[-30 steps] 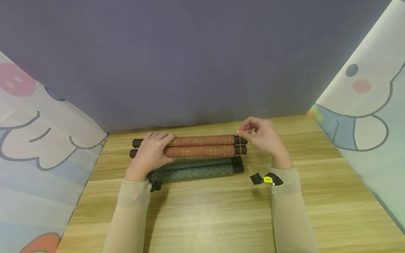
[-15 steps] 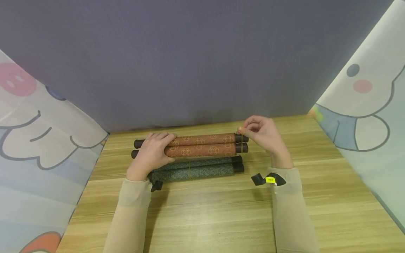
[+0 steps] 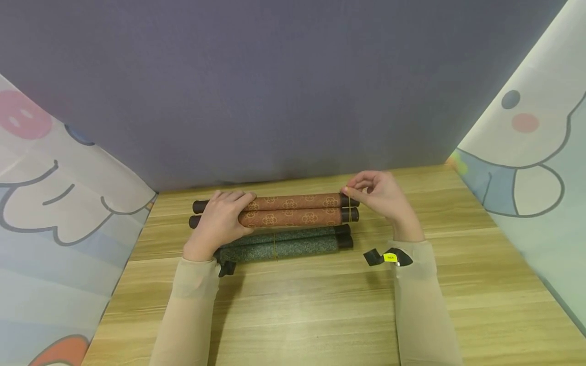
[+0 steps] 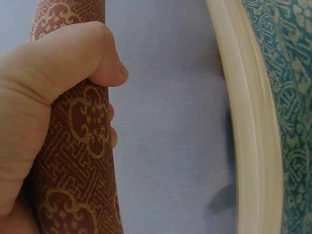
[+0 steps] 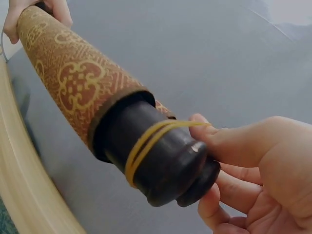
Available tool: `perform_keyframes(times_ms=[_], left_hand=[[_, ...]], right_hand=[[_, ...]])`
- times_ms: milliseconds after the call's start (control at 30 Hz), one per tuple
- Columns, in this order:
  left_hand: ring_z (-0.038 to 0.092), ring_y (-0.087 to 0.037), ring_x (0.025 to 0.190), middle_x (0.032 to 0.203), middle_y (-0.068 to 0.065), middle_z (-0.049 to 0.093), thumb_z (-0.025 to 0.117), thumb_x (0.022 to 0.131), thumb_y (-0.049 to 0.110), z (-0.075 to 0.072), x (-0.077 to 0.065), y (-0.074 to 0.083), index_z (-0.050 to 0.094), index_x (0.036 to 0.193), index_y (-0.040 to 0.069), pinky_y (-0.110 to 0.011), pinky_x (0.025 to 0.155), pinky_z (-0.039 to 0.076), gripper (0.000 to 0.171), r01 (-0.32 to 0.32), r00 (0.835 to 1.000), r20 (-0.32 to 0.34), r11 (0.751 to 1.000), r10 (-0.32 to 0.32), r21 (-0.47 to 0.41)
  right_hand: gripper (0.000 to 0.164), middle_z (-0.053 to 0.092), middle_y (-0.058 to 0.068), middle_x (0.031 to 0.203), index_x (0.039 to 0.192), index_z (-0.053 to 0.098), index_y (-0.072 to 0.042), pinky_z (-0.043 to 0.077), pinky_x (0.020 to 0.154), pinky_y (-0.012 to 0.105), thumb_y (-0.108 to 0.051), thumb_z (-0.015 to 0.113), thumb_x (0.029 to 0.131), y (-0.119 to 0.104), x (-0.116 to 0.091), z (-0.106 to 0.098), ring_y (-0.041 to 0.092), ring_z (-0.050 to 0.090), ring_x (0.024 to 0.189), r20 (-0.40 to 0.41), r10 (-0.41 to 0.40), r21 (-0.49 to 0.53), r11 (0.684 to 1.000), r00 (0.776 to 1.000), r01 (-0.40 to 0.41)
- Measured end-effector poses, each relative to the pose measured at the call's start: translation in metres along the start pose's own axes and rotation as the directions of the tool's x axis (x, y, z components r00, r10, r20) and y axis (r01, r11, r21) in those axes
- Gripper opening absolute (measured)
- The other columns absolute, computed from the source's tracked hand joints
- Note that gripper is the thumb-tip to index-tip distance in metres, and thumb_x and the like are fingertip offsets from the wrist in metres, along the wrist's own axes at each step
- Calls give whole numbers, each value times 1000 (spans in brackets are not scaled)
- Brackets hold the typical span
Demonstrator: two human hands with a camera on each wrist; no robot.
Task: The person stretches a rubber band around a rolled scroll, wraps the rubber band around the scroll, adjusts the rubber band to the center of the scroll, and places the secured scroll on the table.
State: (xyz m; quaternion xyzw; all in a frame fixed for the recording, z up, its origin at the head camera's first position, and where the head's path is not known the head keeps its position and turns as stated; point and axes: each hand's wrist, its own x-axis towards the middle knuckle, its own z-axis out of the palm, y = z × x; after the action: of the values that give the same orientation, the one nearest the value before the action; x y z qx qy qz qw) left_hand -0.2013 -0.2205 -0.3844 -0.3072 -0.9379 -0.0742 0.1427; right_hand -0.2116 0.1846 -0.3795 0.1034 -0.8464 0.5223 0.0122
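Two rolled scrolls (image 3: 293, 218) in reddish-brown cloth with gold flower patterns lie side by side, dark knobs at their ends. My left hand (image 3: 218, 219) grips them near the left end; in the left wrist view its thumb (image 4: 105, 58) wraps over the cloth. At the right end, a yellow rubber band (image 5: 183, 124) loops around the dark knobs (image 5: 161, 156). My right hand (image 3: 379, 197) pinches the band between thumb and forefinger, drawing one part away from the knobs. The other right fingers are curled below, close to the knob ends.
Two green patterned scrolls (image 3: 297, 248), bound at the middle by a thin band (image 3: 275, 249), lie on the wooden table (image 3: 293, 315) just in front of the brown pair. A grey panel (image 3: 293, 91) rises behind. Cartoon-printed panels (image 3: 526, 132) stand at both sides.
My right hand pulls the rubber band slightly up and right, then comes back down a little, still pinching it. The scrolls shift slightly right. My left hand keeps its grip.
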Motion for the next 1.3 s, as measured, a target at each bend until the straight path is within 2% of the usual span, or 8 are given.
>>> perform_keyframes(times_ms=[200,433,600,733,967,1067,1233,1300], left_hand=[[70,-41,119,127,-14,75,108,66,26,-3,3,9,71,135,10,-62,103,49,80,-34,999,-11,999,34,39],[70,-41,119,128,-13,74,108,67,28,-4,7,20,70,137,11,-63,106,49,81,-52,999,3,997,52,53],[71,-39,115,126,-12,75,108,66,30,-1,8,23,69,136,11,-57,101,50,82,-80,997,-6,995,81,65],[71,-38,110,122,-11,75,109,65,30,2,7,23,70,134,11,-54,96,50,82,-100,995,-23,993,101,68],[70,-38,111,122,-11,74,108,66,29,2,8,25,70,134,11,-53,95,50,79,-108,994,-9,992,109,64],[70,-38,113,123,-11,75,107,67,29,3,9,28,70,134,11,-53,96,51,79,-115,993,0,991,115,62],[70,-38,112,122,-11,75,107,68,29,8,11,31,69,133,11,-54,96,52,78,-124,992,13,991,123,55],[71,-38,112,123,-11,74,106,69,29,11,11,30,69,133,12,-54,97,52,77,-119,993,22,992,118,49]], right_hand=[[20,80,8,106,107,81,-7,43,76,30,-26,84,100,7,3,0,23,66,95,64,-26,16,1000,998,25],[19,80,8,105,108,80,-6,46,71,29,-22,84,99,8,2,-1,26,68,92,99,-78,30,997,992,75],[14,79,6,101,105,81,-9,49,71,30,-21,85,98,9,3,2,28,68,85,119,-127,25,992,985,124],[10,79,6,100,101,82,-9,52,78,31,-18,84,98,10,4,3,23,68,86,142,-155,31,988,978,152],[8,82,3,102,104,86,-9,52,95,33,-15,82,99,11,3,6,20,72,100,146,-187,30,982,972,184],[8,82,4,103,106,86,-9,53,101,38,-12,82,100,11,3,7,20,73,103,154,-211,36,978,965,208],[6,82,-1,105,103,87,-16,47,113,57,-15,83,99,10,3,9,22,72,110,209,-199,4,979,958,203],[6,82,-4,104,102,87,-19,48,110,57,-16,83,98,8,2,9,21,71,109,233,-210,-42,973,950,225]])
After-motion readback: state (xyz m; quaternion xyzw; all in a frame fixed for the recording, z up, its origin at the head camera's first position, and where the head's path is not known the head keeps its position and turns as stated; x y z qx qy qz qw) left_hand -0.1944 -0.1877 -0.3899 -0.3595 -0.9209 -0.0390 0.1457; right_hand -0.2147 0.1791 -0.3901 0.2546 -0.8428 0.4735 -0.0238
